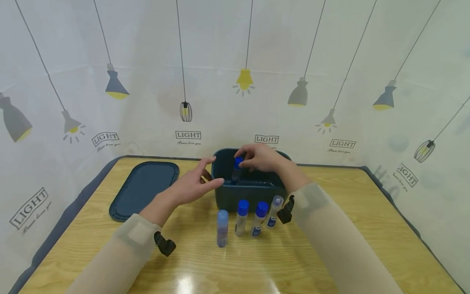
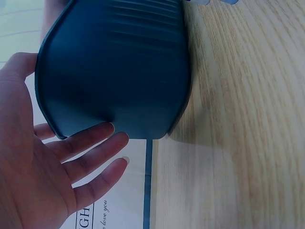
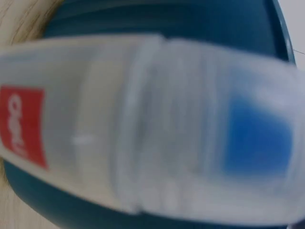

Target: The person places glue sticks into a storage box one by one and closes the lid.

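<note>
A dark teal bin (image 1: 253,198) stands at the back middle of the table. My right hand (image 1: 261,158) reaches over its opening and pinches a glue bottle (image 1: 236,174) by its blue cap, the bottle upright inside the bin. My left hand (image 1: 191,185) is at the bin's left end, fingers spread and fairly straight; in the left wrist view its fingertips (image 2: 107,129) lie against the end wall. In front of the bin stand a light blue bottle (image 1: 222,228), two blue-capped glue bottles (image 1: 241,220) and a clear-capped glue bottle (image 1: 273,212), which fills the right wrist view.
A dark teal lid (image 1: 145,190) lies flat on the wooden table (image 1: 198,265), left of the bin. Behind the table hangs a pale curtain (image 1: 216,49) printed with lamps, close to the bin's back side.
</note>
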`<state>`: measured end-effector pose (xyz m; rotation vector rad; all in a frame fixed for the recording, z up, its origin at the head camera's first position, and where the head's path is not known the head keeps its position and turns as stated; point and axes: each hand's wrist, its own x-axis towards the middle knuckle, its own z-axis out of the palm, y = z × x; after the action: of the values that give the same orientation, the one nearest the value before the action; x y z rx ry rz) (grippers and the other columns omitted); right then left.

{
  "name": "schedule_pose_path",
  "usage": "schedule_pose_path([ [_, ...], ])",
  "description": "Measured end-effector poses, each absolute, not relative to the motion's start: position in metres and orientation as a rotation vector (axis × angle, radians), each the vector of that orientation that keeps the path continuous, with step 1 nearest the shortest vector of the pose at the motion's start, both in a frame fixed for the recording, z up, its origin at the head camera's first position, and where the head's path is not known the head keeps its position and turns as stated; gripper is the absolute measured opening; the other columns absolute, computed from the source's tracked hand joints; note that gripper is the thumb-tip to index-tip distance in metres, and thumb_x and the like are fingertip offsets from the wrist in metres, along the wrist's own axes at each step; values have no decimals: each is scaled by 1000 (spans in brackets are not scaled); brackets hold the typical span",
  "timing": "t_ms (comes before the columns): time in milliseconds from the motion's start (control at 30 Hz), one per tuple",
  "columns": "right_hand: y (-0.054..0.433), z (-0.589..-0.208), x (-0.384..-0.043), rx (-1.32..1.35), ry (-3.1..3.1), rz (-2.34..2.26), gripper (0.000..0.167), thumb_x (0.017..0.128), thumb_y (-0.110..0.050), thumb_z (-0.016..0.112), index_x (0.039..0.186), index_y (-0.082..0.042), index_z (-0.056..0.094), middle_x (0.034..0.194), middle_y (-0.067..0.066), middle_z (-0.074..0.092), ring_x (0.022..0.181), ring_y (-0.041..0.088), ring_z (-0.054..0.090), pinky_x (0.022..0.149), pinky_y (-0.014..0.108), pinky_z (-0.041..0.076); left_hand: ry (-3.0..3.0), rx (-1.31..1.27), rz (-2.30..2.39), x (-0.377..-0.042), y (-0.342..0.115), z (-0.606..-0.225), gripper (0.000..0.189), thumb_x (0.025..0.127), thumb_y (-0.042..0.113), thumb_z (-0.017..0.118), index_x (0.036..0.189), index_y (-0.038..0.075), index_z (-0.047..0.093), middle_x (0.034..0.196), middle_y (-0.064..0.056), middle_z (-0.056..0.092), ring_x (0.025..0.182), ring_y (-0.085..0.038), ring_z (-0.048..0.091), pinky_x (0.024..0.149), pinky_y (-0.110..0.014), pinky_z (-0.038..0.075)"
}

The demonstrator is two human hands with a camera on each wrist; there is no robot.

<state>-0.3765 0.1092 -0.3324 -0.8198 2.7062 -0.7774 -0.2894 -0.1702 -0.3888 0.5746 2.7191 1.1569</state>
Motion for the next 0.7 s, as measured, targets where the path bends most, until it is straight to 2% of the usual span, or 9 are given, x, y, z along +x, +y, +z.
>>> schedule_pose_path([
  [233,109,-333,-373,-819,2688,-799,37,109,-23,71,147,-20,71,112,18,78,86,23,76,76,35,59,2720,579,1152,-290,-168,-389,90,106,68,60,176,31,18,130,-10,70,108,-27,72,87,-43,61],
  [700,109,-335,-370,-796,2700,-826,39,110,-25,70,148,-22,70,111,13,77,86,21,76,77,36,61,2719,557,1162,-289,-169,-390,89,106,68,60,175,31,17,130,-12,69,109,-28,71,88,-43,61],
])
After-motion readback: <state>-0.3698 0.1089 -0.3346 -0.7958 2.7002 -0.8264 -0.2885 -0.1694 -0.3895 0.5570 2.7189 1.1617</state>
